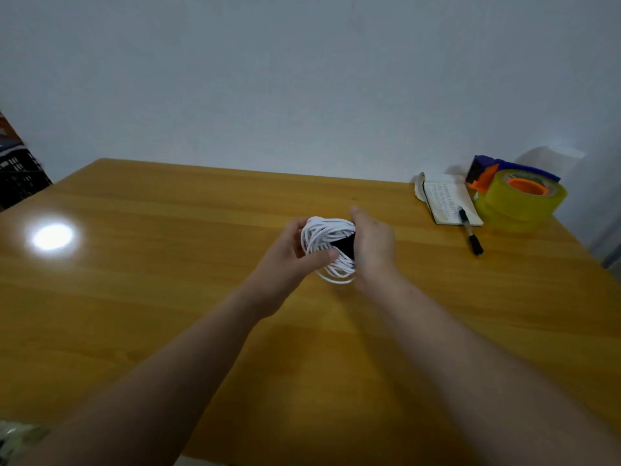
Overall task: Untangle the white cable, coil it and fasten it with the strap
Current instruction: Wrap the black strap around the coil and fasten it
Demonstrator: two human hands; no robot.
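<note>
While L hand (pixel 289 253) pinches white cable (pixel 322 233) coil, R hand (pixel 373 245) clasps its strap (pixel 347 248) side, coil btwn grips.

Surface (pixel 168 297): varnished wood, smooth and glossy, with a bright lamp reflection. Cable (pixel 322 233): white, smooth plastic sheath. Strap (pixel 347 248): black, matt. Tape roll (pixel 504 211): clear yellowish glossy plastic film. Notebook (pixel 447 200): matt paper. Wall (pixel 302 79): matt paint.

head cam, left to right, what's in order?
Crate → left hand → cable → right hand → notebook → tape dispenser. Strap and pen left out: they overlap their neighbours.
</note>
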